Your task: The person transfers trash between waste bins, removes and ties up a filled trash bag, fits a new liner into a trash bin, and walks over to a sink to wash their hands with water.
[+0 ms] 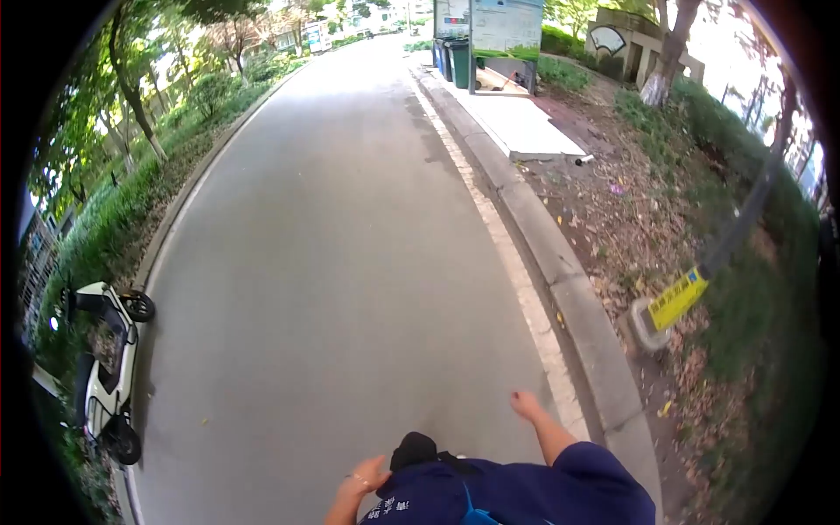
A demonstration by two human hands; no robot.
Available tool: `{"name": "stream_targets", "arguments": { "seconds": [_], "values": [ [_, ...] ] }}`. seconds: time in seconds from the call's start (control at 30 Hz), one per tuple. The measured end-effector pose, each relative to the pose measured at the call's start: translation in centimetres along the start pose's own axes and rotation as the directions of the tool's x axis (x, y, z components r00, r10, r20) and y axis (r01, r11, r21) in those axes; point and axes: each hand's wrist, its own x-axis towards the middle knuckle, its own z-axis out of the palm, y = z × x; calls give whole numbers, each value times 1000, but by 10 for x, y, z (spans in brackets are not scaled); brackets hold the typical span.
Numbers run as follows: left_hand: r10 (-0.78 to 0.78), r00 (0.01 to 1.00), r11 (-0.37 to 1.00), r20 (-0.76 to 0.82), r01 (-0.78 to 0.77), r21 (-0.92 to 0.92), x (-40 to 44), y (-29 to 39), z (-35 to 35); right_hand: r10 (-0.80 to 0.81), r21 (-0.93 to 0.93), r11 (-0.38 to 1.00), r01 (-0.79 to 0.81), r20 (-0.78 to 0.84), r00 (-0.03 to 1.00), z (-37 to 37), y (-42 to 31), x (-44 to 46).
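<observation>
My left hand [374, 473] is at my left side, by the hem of a dark blue top [542, 490] with white lettering. Its fingers look curled inward, and nothing shows in them; a thin band circles the wrist. Out in front to the right, above the road [332, 262], my right hand [526, 405] is closed in a loose fist with no object visible. Neither hand touches anything outside my body. Just ahead of my top, a black rounded shape [413, 451] shows, perhaps a shoe. A blue strap [473, 506] hangs on my front.
A white scooter [109, 376] stands along the left kerb. The right kerb [560, 271] runs beside leaf-strewn ground and a leaning pole with a yellow sign [677, 299]. Bins [457, 63] and a notice board [505, 31] stand farther ahead, by a white slab [525, 127].
</observation>
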Motion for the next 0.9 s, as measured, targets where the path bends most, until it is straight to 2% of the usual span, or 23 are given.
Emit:
{"name": "stream_targets", "arguments": {
  "seconds": [0.03,0.07,0.13,0.17,0.23,0.3,0.33,0.37,0.4,0.43,0.47,0.5,0.57,0.6,0.67,0.7,0.73,0.77,0.83,0.9],
  "values": [
    [-119,993,993,-10,119,-2,11,-9,-9,-130,65,988,140,-138,982,-35,-45,49],
    [-237,971,971,-23,237,-1,24,-17,-19,-204,53,974,219,-206,957,-52,-65,106],
    [-426,897,904,118,425,36,56,-35,-37,-233,274,914,300,-251,939,-102,-130,163],
    [-423,899,906,110,423,30,79,-43,-51,-240,269,912,308,-258,936,-109,-143,188],
    [-324,921,946,218,318,62,134,-60,-83,-239,263,908,326,-315,918,-112,-157,232],
    [-383,906,923,181,367,119,209,-64,-127,-196,104,969,223,-227,954,-76,-118,267],
    [-352,925,936,144,346,65,236,-47,-171,-108,21,994,110,-83,991,-75,-117,254],
    [-272,962,953,31,265,145,270,-42,-200,-145,-61,986,157,166,975,-56,-83,256],
    [-201,979,972,-11,201,118,284,-4,-262,-73,-151,979,136,362,929,-38,-53,249],
    [-72,993,990,-99,82,111,306,17,-305,127,-314,947,69,561,818,-34,-42,240],
    [96,978,995,-188,-86,60,338,23,-329,178,-291,957,-15,541,822,-17,-14,225],
    [259,920,965,-294,-263,26,373,28,-351,258,-309,946,-93,549,795,-11,6,216],
    [380,903,924,-201,-357,139,423,51,-402,397,-373,906,-200,585,707,-11,23,219],
    [380,902,923,-203,-354,153,451,53,-418,451,-399,885,-242,602,658,-12,25,228],
    [379,920,918,-104,-359,167,502,50,-444,503,-413,862,-295,621,601,-15,16,266],
    [378,912,922,-161,-356,148,529,39,-448,503,-403,863,-305,626,596,-18,8,295],
    [288,953,950,-92,-272,155,550,32,-457,492,-388,870,-305,628,604,-17,0,329],
    [189,982,969,-22,-183,168,569,23,-467,471,-378,880,-286,626,622,-16,-10,362],
    [97,993,967,66,-110,228,603,-24,-461,393,-369,909,-195,597,699,-16,-33,438],
    [36,992,984,125,-57,170,604,-49,-490,243,-337,939,-75,490,837,-35,-87,535]
  ]
}}
